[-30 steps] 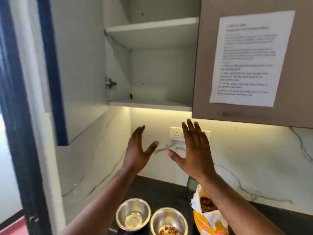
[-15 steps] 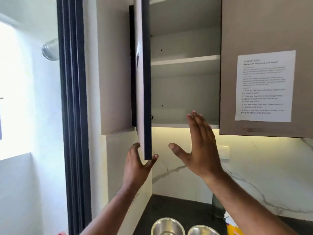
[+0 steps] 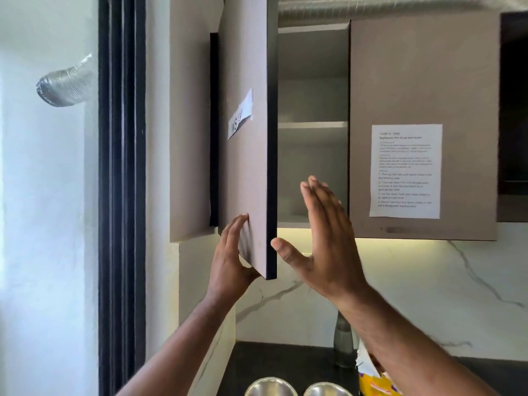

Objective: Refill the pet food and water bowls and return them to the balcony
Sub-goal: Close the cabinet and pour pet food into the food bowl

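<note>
Two steel bowls sit on the dark counter at the bottom edge, the left bowl point(image 3: 270, 387) and the right bowl point(image 3: 325, 390), only their rims showing. A yellow pet food bag point(image 3: 374, 381) stands open beside them, partly behind my right forearm. My left hand point(image 3: 231, 258) presses flat on the outer face of the half-swung cabinet door point(image 3: 248, 172), near its lower corner. My right hand point(image 3: 323, 238) is raised with straight fingers just right of the door's edge, holding nothing.
The wall cabinet point(image 3: 311, 167) behind the door shows bare shelves. A printed sheet point(image 3: 405, 170) is taped on the neighbouring door. A dark bottle point(image 3: 343, 338) stands at the marble backsplash. A black door frame point(image 3: 123, 195) and a foil duct point(image 3: 65, 84) lie to the left.
The cabinet door has swung toward closing, with my left hand now flat on its outer face. My view has tilted upward, so the bowls have dropped to the bottom edge.
</note>
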A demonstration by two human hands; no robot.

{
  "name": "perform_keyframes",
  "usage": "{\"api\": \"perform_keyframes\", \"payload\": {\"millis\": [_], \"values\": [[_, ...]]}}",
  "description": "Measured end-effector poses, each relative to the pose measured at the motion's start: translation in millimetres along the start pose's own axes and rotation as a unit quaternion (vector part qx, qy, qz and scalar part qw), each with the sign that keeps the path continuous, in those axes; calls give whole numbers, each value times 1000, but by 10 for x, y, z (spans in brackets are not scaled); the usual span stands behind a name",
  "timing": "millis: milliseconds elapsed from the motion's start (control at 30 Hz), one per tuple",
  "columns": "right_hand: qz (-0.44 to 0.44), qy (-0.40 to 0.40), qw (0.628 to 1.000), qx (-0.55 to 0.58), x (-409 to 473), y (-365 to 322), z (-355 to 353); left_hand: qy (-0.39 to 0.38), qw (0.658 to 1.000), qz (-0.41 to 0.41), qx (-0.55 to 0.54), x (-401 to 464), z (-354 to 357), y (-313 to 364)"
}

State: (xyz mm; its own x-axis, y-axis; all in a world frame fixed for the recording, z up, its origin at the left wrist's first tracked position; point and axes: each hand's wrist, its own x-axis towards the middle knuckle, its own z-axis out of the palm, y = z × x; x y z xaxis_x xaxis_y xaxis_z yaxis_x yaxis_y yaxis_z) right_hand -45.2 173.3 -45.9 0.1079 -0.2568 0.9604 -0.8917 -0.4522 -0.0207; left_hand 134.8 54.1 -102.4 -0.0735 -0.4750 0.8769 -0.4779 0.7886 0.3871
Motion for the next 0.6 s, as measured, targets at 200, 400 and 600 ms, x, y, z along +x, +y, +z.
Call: {"api": "perform_keyframes", "payload": {"millis": [200,400,600], "values": [[-15,-7,999,-31,4,64,-15,13,1000,17,21,43,281,147],[-18,-35,992,-119,-31,476,85,36,997,9,63,153,808,280],[17,-65,974,-217,-112,1286,264,22,994,15,110,359,1359,204]]}}
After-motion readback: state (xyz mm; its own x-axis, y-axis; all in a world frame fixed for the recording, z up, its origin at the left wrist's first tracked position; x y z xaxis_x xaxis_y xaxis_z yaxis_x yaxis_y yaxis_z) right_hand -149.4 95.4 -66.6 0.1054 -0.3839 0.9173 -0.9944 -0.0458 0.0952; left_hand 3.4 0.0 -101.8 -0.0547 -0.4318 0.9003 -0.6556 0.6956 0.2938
